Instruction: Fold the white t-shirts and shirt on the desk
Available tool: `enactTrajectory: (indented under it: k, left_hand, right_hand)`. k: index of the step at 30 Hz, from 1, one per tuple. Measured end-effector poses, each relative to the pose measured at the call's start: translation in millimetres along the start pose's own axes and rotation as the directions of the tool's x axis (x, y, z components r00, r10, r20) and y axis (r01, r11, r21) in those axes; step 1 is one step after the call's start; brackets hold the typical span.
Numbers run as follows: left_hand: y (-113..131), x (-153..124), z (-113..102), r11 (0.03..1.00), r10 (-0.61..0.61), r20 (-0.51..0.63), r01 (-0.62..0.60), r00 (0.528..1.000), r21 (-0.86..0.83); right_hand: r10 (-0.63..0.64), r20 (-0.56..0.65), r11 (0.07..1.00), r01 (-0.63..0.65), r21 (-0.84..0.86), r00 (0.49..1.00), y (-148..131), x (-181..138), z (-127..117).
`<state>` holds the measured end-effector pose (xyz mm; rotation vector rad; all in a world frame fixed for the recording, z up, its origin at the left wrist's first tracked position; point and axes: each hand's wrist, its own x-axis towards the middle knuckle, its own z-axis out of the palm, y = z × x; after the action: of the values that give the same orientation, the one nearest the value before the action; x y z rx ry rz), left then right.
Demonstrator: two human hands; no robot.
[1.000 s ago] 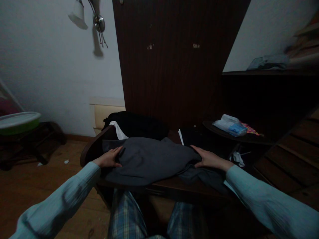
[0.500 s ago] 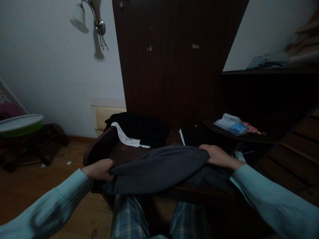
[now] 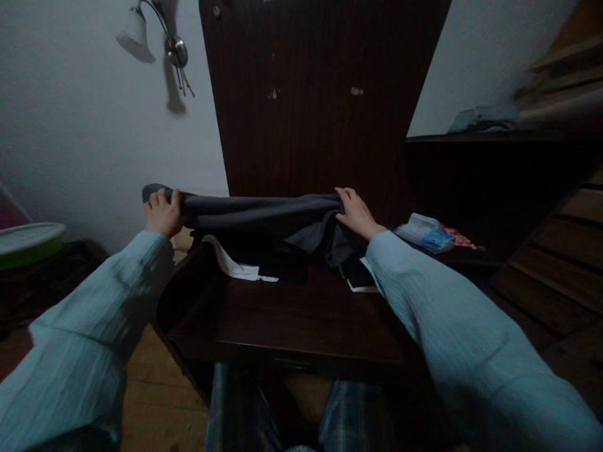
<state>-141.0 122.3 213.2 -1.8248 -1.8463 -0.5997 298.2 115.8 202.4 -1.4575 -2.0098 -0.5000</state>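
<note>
A folded dark grey garment (image 3: 264,216) hangs in the air above the far end of a dark wooden table (image 3: 282,314). My left hand (image 3: 162,212) is closed on its left end and my right hand (image 3: 354,212) is closed on its right end. Under the garment, at the back of the table, lie a black garment with a white piece of cloth (image 3: 233,263) and another dark folded item (image 3: 360,276). Both my arms wear light blue sleeves, and my legs in checked trousers show beneath the table's near edge.
A dark wooden wardrobe (image 3: 311,113) stands behind the table. A plastic packet (image 3: 424,231) lies on a round side table at the right. A wall lamp (image 3: 151,31) hangs at upper left. A green-rimmed basin (image 3: 28,238) sits at far left. Wooden steps rise at the right.
Both hands gripped the grey garment, lifted it off the table and carried it up and away towards the table's far end. The bare tabletop now shows.
</note>
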Motion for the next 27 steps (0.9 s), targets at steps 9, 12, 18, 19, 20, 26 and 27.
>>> enactTrajectory:
  k: [9, 12, 18, 19, 20, 26, 27]
  left_hand:
    - [46.5, -75.5, 112.2, 0.981, 0.17, 0.24, -0.14, 0.956, -0.136]
    - [74.8, -101.7, 135.4, 0.933, 0.308, 0.198, -0.254, 0.931, -0.255]
    - [135.3, -135.0, 160.6, 0.782, 0.477, 0.119, -0.359, 0.871, -0.509]
    - [142.9, -137.9, 163.1, 0.775, 0.474, 0.118, -0.35, 0.873, -0.527]
    - [149.3, -140.2, 165.1, 0.774, 0.465, 0.12, -0.337, 0.877, -0.536]
    - [164.5, -146.2, 165.5, 0.756, 0.482, 0.125, -0.339, 0.867, -0.559]
    - [164.5, -146.9, 163.9, 0.752, 0.483, 0.123, -0.338, 0.867, -0.566]
  right_hand:
    - [0.304, 0.549, 0.952, -0.266, -0.151, 0.779, 78.3, -71.3, 61.5]
    - [0.416, 0.733, 0.884, -0.428, -0.187, 0.539, 93.0, -107.2, 77.8]
    - [0.421, 0.653, 0.854, -0.517, -0.052, 0.63, 102.3, -132.1, 91.4]
    - [0.445, 0.614, 0.838, -0.545, -0.028, 0.652, 104.9, -133.8, 91.6]
    - [0.474, 0.569, 0.814, -0.58, 0.006, 0.671, 108.0, -135.8, 91.7]
    - [0.715, 0.327, 0.506, -0.78, 0.368, 0.618, 123.6, -151.4, 92.1]
    - [0.751, 0.299, 0.451, -0.788, 0.42, 0.589, 124.4, -151.6, 92.6]
